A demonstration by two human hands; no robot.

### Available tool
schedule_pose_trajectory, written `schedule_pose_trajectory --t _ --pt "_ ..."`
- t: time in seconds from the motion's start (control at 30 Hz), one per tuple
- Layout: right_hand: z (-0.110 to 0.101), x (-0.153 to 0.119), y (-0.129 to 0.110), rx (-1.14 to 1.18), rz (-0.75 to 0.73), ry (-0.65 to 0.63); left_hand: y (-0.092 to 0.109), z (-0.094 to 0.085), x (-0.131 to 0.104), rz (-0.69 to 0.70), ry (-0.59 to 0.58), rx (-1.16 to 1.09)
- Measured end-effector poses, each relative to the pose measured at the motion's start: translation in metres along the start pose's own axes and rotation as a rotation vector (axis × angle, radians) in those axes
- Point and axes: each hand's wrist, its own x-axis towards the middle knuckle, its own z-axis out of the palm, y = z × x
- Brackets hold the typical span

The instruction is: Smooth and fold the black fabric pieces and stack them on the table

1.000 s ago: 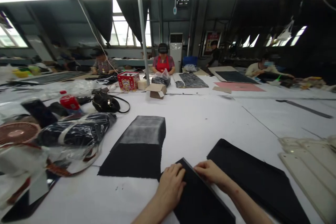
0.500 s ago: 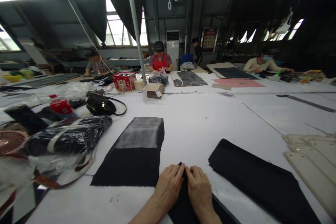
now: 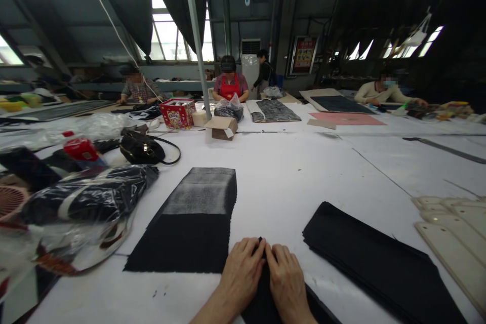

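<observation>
At the near edge of the white table [image 3: 273, 177], my left hand [image 3: 245, 271] and my right hand [image 3: 285, 276] meet at the tip of a black fabric piece [image 3: 261, 299]. The fingers of both are bent and pressed together on the cloth, thumbs and index fingers close to each other. Much of the fabric lies hidden under my hands. Left of them is a stack of black fabric panels [image 3: 182, 243] with a greyish band across its far half. To the right lies another stack of long folded black fabric [image 3: 375, 258].
Plastic-wrapped black goods [image 3: 94, 195], a black handbag [image 3: 142, 148] and a pink fan [image 3: 11, 201] crowd the left. Pale templates [image 3: 451, 243] lie far right. A small cardboard box [image 3: 221, 127] and a metal pole [image 3: 197, 35] stand ahead. Several people sit or stand across the table.
My hands stay pinched on the black fabric, almost unmoved. The view has shifted slightly. In the background, a standing person has moved left, nearer the seated person in a red apron.
</observation>
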Motion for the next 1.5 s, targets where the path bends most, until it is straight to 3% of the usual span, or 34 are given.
schedule_pose_trajectory --t 0.5,0.6,0.73,0.87,1.5 --pt "0.004 0.001 0.0 -0.059 -0.008 -0.02 0.005 -0.008 0.01 -0.032 -0.057 0.077" --pt "0.005 0.005 -0.004 -0.083 0.01 -0.045 -0.001 -0.014 0.014 -0.027 -0.024 0.111" --pt "0.009 0.017 -0.01 -0.091 0.031 -0.076 -0.013 -0.017 0.015 0.078 0.053 0.084" --pt "0.01 0.025 -0.009 -0.066 0.051 -0.084 -0.022 -0.013 0.014 0.112 0.034 0.086" --pt "-0.008 -0.017 0.02 0.014 0.003 -0.023 -0.013 -0.029 0.023 0.249 -0.115 0.231"
